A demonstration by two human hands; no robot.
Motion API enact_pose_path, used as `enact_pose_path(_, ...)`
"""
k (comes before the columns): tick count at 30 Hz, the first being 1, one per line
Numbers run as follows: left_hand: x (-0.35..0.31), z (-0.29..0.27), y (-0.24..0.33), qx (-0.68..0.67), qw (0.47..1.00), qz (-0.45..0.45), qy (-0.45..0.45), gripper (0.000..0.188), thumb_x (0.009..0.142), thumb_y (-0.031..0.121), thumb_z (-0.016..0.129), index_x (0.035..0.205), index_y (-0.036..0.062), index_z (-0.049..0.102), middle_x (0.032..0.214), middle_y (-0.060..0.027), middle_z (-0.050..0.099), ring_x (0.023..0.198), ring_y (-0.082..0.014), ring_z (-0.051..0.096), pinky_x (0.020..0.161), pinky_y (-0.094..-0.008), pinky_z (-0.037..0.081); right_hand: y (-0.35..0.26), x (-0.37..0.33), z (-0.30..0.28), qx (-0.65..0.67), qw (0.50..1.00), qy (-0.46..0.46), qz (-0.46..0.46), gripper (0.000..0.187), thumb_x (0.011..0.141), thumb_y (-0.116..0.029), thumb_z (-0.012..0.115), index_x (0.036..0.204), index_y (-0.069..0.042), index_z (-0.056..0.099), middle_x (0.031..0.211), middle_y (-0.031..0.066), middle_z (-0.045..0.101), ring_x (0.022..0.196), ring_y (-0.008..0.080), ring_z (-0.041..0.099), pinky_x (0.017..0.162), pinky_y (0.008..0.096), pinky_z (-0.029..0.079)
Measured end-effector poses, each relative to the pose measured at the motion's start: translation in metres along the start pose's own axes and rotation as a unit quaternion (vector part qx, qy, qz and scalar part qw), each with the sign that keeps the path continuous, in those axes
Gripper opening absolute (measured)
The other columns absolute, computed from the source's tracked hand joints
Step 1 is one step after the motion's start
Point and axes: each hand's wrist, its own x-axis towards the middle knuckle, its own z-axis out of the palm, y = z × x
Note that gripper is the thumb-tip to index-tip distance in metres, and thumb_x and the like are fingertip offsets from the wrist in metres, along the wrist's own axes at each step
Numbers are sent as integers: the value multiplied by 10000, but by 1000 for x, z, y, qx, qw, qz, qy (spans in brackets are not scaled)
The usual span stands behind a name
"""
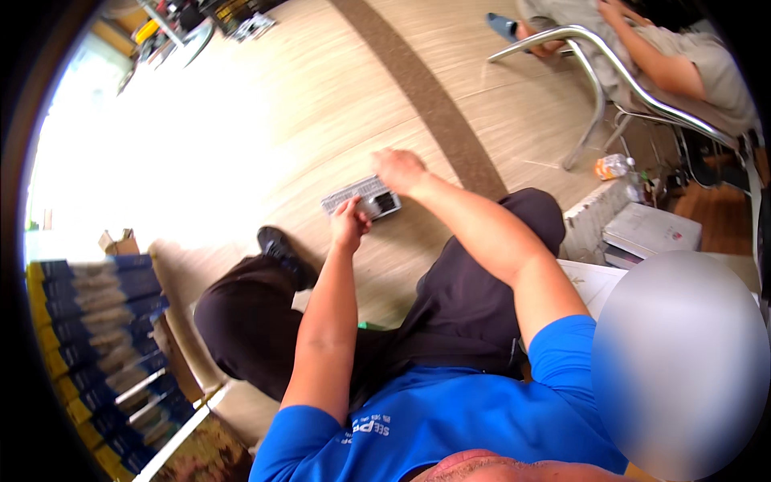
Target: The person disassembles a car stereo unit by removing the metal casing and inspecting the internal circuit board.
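Note:
A flat grey panel (347, 194), with fine rows like keys and a black square at its right end, is out in front of my knees. My left hand (350, 224) is closed at its near edge, thumb over the top. Just above the panel's far right side is my right hand (399, 170), its fingers curled together and somewhat blurred. Whatever those fingers might hold is too small or hidden to make out. I cannot tell whether the right hand touches the panel.
Stacked blue and yellow boxes (104, 337) rise at my left. On the right, a person sits in a metal-framed chair (590, 56). A bottle with an orange label (612, 166) and a white box (652, 229) are below it. A stand base (193, 44) is at the far left.

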Motion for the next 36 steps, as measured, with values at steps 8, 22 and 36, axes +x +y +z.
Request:
enact_pose_path(8, -2, 1, 3, -21, 1000, 5, -13, 253, 996, 273, 441, 1103, 82, 568, 576, -31, 526, 450, -176, 517, 388, -280, 398, -15, -11, -18, 41, 998, 42, 15, 183, 867, -158, 526, 1028, -78, 561, 996, 190, 588, 927, 351, 629, 780, 427, 525)
enact_pose_path(22, -2, -1, 0, -30, 1000, -3, -10, 245, 998, 268, 431, 1099, 88, 564, 576, -35, 533, 459, -193, 530, 396, -293, 399, -14, -9, -23, 61, 995, -57, 59, 186, 853, -133, 522, 1020, -59, 561, 1003, 191, 590, 944, 345, 628, 801, 410, 523)
enact_pose_path(36, -3, 6, 2, -30, 999, 4, -18, 252, 995, 271, 440, 1106, 78, 559, 586, -40, 531, 466, -194, 531, 402, -291, 396, -3, -12, -20, 41, 999, 21, -7, 189, 864, -119, 497, 1029, -58, 566, 997, 208, 609, 945, 365, 633, 800, 420, 525)
